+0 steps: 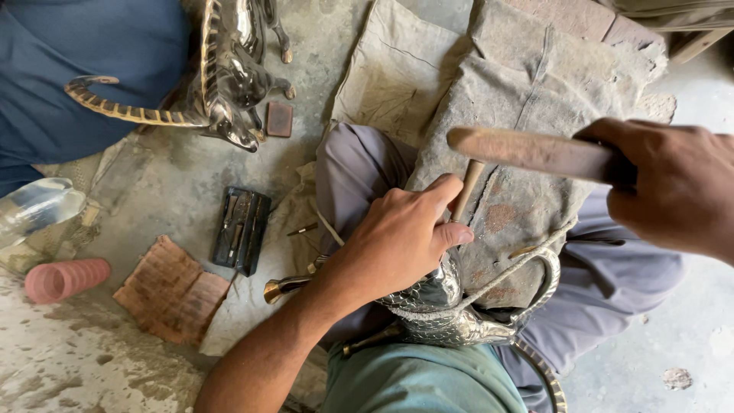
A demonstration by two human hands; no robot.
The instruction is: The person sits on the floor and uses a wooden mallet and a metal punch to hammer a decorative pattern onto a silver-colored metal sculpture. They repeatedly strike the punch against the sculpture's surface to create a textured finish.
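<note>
At far left lie a ribbed pink plastic coil [66,279] and a black tool case [241,229] on the gritty concrete floor [92,367]. Your left hand [401,233] pinches a slim wooden-handled chisel [467,191] upright against the scaly silver metal figurine [440,313] in your lap. Your right hand [673,187] clenches a worn wooden mallet [527,151] raised above it: mid-chasing, I judge; a square strike comes next.
</note>
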